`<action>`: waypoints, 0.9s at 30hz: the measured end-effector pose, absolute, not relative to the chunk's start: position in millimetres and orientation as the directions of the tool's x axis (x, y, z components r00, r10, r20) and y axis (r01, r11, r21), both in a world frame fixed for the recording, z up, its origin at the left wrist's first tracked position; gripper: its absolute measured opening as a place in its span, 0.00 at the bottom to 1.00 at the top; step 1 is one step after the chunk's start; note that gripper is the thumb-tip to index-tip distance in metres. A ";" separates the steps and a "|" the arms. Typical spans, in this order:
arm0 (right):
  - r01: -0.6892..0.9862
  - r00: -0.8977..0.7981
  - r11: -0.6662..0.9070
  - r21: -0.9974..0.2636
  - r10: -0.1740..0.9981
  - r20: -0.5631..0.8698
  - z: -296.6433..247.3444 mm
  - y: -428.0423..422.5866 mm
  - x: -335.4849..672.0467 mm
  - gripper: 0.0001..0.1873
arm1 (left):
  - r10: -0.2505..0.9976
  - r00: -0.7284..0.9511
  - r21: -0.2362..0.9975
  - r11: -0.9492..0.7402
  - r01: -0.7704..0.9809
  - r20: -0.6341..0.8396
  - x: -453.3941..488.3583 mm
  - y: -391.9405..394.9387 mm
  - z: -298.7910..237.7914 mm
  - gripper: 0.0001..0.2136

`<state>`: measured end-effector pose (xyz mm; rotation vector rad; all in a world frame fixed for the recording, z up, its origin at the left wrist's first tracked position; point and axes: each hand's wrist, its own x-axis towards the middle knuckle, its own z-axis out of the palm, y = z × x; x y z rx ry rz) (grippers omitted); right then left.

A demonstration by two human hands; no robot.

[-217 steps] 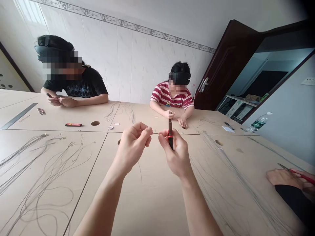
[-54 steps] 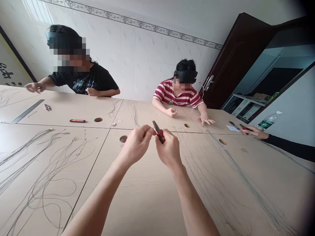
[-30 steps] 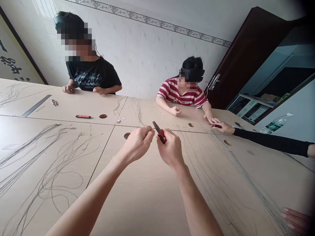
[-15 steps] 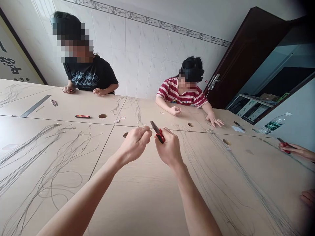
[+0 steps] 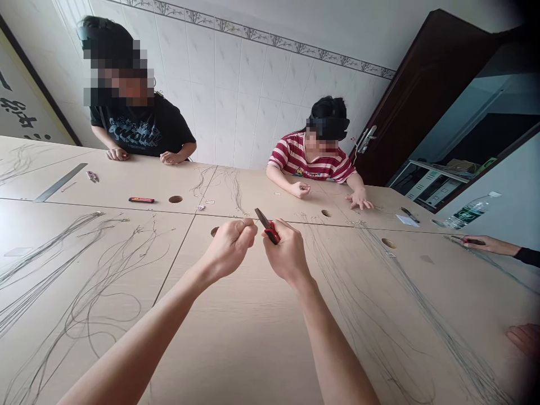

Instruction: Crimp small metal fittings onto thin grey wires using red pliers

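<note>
My right hand (image 5: 287, 250) is closed around the red and black handles of a pair of pliers (image 5: 270, 229). The pliers' dark jaws point up and to the left, close to the fingertips of my left hand (image 5: 233, 242). That left hand is curled into a pinch above the table; what lies between its fingers is too small or too hidden to make out. Long thin cords (image 5: 101, 281) with small metal ends lie to the left of my forearms. More cords (image 5: 426, 304) stretch across the table on the right.
Two people sit across the table (image 5: 236, 332). A co-worker's hand (image 5: 493, 246) at the right holds a tool. Also there are a water bottle (image 5: 472, 211), a red and black box-like item (image 5: 142, 200), a metal ruler (image 5: 61, 182) and round holes (image 5: 175, 199) in the tabletop.
My hands and the pliers have shifted very slightly left. The co-worker's hand at the right reached further left with its tool. The striped-shirt person's open hand drew inward; the black-shirt person leaned left.
</note>
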<state>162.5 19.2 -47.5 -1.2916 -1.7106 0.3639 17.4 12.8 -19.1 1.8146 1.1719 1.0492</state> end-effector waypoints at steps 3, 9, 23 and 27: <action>0.597 -0.016 0.401 -0.695 0.872 0.489 -48.0 19.6 163.0 0.07 | 0.936 0.255 0.882 -0.321 0.346 0.241 17.0 12.5 -18.7 0.15; 0.598 -0.018 0.401 -0.694 0.873 0.488 -50.2 20.4 163.5 0.06 | 0.941 0.253 0.881 -0.309 0.358 0.226 16.0 12.0 -19.6 0.15; 0.599 -0.016 0.400 -0.694 0.872 0.489 -48.8 21.4 165.4 0.06 | 0.942 0.257 0.874 -0.305 0.378 0.218 15.9 10.6 -17.4 0.15; 0.601 -0.015 0.395 -0.695 0.875 0.484 -49.5 22.8 166.0 0.06 | 0.943 0.253 0.874 -0.301 0.382 0.214 16.4 11.3 -17.2 0.15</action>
